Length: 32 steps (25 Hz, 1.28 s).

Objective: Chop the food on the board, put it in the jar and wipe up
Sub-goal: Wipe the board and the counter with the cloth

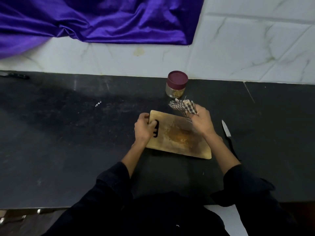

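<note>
while my left hand (144, 127) grips the handle end of the cutting board (179, 138) on the dark counter (68, 133) | my right hand (202, 120) clutches a checked cloth (183, 107) above its far right corner | lidded jar (176, 85) just beyond | knife (227, 133) right of board

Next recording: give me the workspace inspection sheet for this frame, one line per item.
Surface: dark stone counter, scuffed, pale specks.
Job's things: wooden board with brownish residue; lidded jar behind it, food inside; checked cloth; knife lying right of the board.
Clutter: second dark-handled tool at far left edge.
Grippers: left hand grips the board's handle end; right hand holds the cloth over the board.
Cables: nothing seen.
Surroundings: white tiled wall, purple fabric draped on it.
</note>
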Motion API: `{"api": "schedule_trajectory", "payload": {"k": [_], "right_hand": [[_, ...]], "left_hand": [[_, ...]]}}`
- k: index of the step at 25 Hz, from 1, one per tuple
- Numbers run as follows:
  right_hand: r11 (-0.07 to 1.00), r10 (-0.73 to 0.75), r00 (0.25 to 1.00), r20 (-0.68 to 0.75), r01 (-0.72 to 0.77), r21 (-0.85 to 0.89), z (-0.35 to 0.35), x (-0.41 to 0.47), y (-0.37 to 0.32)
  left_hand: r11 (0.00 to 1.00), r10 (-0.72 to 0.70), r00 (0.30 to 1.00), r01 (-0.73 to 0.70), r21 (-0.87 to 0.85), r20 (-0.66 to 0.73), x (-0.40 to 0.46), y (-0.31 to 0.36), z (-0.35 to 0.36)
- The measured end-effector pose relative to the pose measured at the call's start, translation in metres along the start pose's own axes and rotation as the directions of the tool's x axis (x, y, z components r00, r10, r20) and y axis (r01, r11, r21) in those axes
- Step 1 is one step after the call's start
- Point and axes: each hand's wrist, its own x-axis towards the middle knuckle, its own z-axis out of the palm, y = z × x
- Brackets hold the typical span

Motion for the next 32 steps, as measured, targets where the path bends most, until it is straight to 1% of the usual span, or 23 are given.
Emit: {"api": "schedule_trajectory", "payload": {"k": [1,2,3,4,6,8,11,13,15,16,17,19,21,23,25,28,29,30,31,32], "right_hand": [[0.998,-0.036,0.999,0.019,0.036,-0.055,0.003,0.005,-0.003],[0.988,-0.080,0.996,0.042,0.084,-0.126,0.007,0.011,-0.007],[0.968,-0.138,0.987,0.078,0.151,-0.202,0.011,0.017,-0.012],[0.933,-0.199,0.970,0.138,0.231,-0.277,0.015,0.021,-0.016],[0.852,-0.277,0.916,0.291,0.374,-0.367,0.025,0.026,-0.027],[0.784,-0.323,0.848,0.421,0.489,-0.383,0.032,0.017,-0.037],[0.692,-0.400,0.769,0.499,0.610,-0.386,0.034,-0.019,-0.036],[0.670,-0.397,0.711,0.580,0.657,-0.347,0.023,-0.041,-0.022],[0.700,-0.370,0.663,0.651,0.659,-0.274,0.006,-0.051,-0.009],[0.729,-0.356,0.671,0.651,0.635,-0.255,-0.004,-0.048,-0.007],[0.760,-0.354,0.704,0.615,0.600,-0.250,-0.011,-0.040,-0.009],[0.794,-0.397,0.798,0.453,0.546,-0.267,-0.019,-0.006,-0.015],[0.797,-0.403,0.856,0.324,0.502,-0.336,-0.015,0.029,-0.023],[0.782,-0.355,0.886,0.298,0.456,-0.424,-0.005,0.041,-0.026],[0.769,-0.339,0.874,0.347,0.471,-0.433,0.008,0.023,-0.020],[0.776,-0.336,0.787,0.518,0.543,-0.322,0.009,-0.029,0.002],[0.790,-0.323,0.763,0.560,0.543,-0.285,0.006,-0.041,0.007],[0.808,-0.321,0.758,0.567,0.532,-0.254,-0.001,-0.046,0.008],[0.826,-0.329,0.780,0.532,0.511,-0.238,-0.007,-0.041,0.006],[0.836,-0.344,0.816,0.465,0.492,-0.244,-0.014,-0.030,0.003]], "left_hand": [[0.981,-0.058,0.997,0.068,-0.183,0.058,0.001,0.000,-0.003],[0.937,-0.095,0.988,0.130,-0.325,0.120,0.002,0.000,-0.006],[0.892,-0.102,0.981,0.163,-0.422,0.163,0.002,0.001,-0.009],[0.868,-0.091,0.980,0.164,-0.469,0.176,0.001,0.002,-0.012],[0.854,-0.034,0.990,0.099,-0.511,0.136,-0.001,0.004,-0.019],[0.831,-0.005,0.997,0.045,-0.554,0.075,-0.001,0.008,-0.028],[0.775,-0.044,0.999,0.020,-0.631,-0.022,-0.003,0.013,-0.043],[0.765,-0.056,0.996,0.000,-0.644,-0.066,-0.004,0.011,-0.052],[0.785,-0.068,0.992,-0.010,-0.620,-0.103,-0.006,0.006,-0.059],[0.794,-0.077,0.991,-0.006,-0.608,-0.110,-0.007,0.004,-0.062],[0.795,-0.080,0.991,-0.002,-0.606,-0.108,-0.008,0.003,-0.064],[0.798,-0.078,0.992,0.003,-0.603,-0.099,-0.010,0.004,-0.067],[0.807,-0.052,0.994,-0.012,-0.590,-0.092,-0.012,0.011,-0.066],[0.804,-0.025,0.995,-0.038,-0.593,-0.098,-0.012,0.018,-0.064],[0.789,-0.032,0.991,-0.054,-0.612,-0.128,-0.010,0.020,-0.065],[0.783,-0.070,0.985,-0.045,-0.621,-0.160,-0.008,0.013,-0.068],[0.788,-0.069,0.984,-0.046,-0.614,-0.163,-0.009,0.010,-0.068],[0.795,-0.068,0.985,-0.043,-0.605,-0.160,-0.009,0.008,-0.067],[0.797,-0.073,0.985,-0.035,-0.603,-0.154,-0.009,0.007,-0.067],[0.796,-0.082,0.986,-0.024,-0.605,-0.147,-0.009,0.006,-0.067]]}}
